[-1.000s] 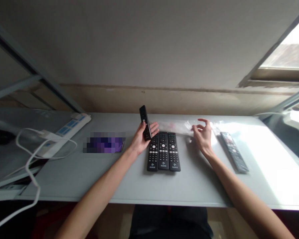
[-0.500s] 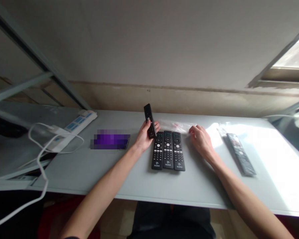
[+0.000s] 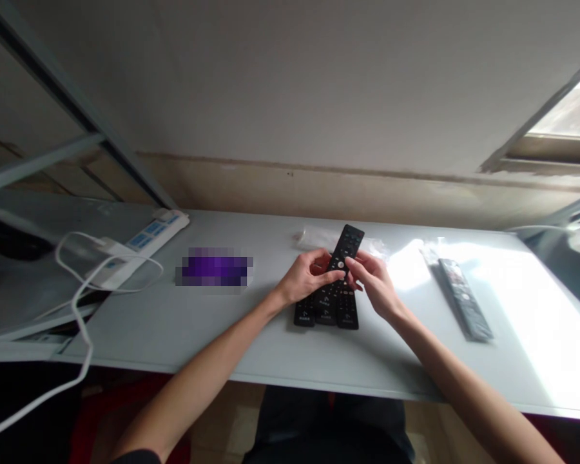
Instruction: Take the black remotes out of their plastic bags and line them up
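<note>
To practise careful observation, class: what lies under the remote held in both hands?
Under the held remote lie three black remotes; only their lower ends show. The left hand and right hand cover the rest.

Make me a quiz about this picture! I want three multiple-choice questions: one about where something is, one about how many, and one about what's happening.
1. Where is the remote in clear plastic wrap?
A) On the floor
B) On the right side of the table
C) Hanging on the wall

2. How many black remotes lie in the row under the left hand and right hand?
A) Three
B) Two
C) Five

3. What is happening to the raised remote?
A) It lies flat
B) It sits in a bag
C) Both hands hold it

Answers:
1. B, it lies on the tabletop, right of the hands.
2. A, three bottom ends show side by side.
3. C, fingers from each hand are on it.
</note>
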